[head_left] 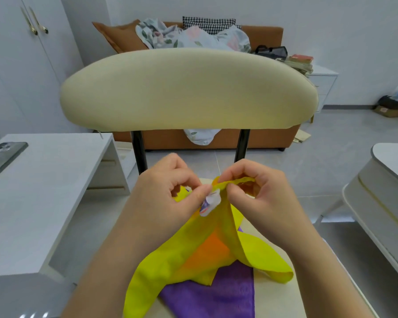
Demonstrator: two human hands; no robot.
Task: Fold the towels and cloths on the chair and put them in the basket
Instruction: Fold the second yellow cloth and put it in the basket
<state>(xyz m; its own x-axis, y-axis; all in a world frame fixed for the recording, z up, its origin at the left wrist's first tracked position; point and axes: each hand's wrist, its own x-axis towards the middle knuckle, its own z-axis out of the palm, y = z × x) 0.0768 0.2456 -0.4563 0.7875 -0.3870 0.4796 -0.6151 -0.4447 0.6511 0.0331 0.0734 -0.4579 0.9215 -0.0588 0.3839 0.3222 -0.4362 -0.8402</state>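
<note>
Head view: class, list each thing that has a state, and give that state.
yellow cloth: unfolded, held up above the seat.
purple cloth: lying on the chair seat, partly under the yellow cloth.
left hand: pinches the yellow cloth.
right hand: pinches the yellow cloth.
cupboard doors: closed.

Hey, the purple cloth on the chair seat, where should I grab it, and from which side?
Pinch the purple cloth at its bare right edge, coming in from the right. It lies flat on the chair seat, and the yellow cloth drapes over its far and left parts.
</note>
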